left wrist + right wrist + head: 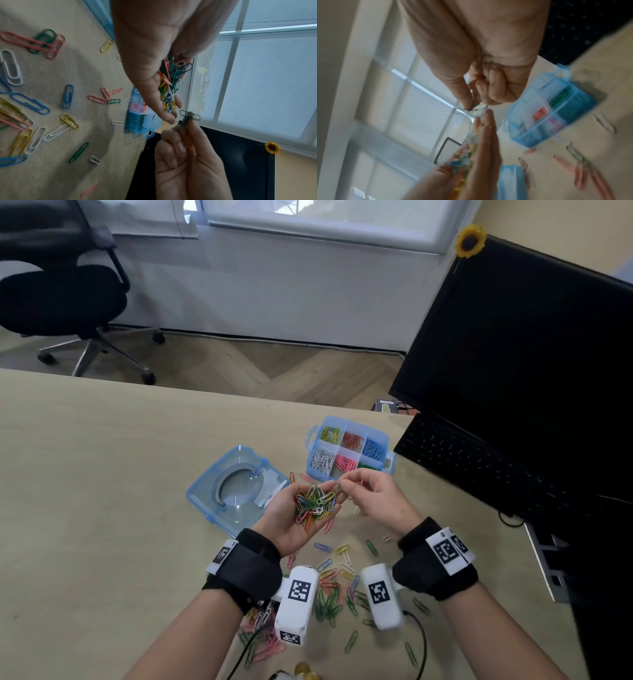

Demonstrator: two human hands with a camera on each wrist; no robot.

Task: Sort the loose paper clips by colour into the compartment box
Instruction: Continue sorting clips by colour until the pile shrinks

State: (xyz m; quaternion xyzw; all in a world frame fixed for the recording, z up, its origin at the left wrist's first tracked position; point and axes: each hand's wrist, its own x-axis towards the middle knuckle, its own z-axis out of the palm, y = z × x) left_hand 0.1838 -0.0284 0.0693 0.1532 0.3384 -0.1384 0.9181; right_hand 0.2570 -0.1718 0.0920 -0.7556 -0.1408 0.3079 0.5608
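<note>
My left hand (327,508) lies palm up with straight fingers and carries a pile of mixed-colour paper clips (313,503), also visible in the left wrist view (169,88). Just right of its fingertips, my right hand (344,487) pinches dark green clips (189,116) between thumb and forefinger, its other fingers curled. A reddish clip (471,83) shows inside those curled fingers. Behind both hands stands the blue compartment box (317,474), holding yellow, red, blue, white, pink and green clips in separate compartments. Many loose clips (334,580) lie on the table under my wrists.
The box's clear blue lid (236,491) lies left of the hands. A black keyboard (462,460) and monitor (531,354) fill the right side. A black cable (423,642) runs near the front edge. An office chair (68,299) stands beyond the table.
</note>
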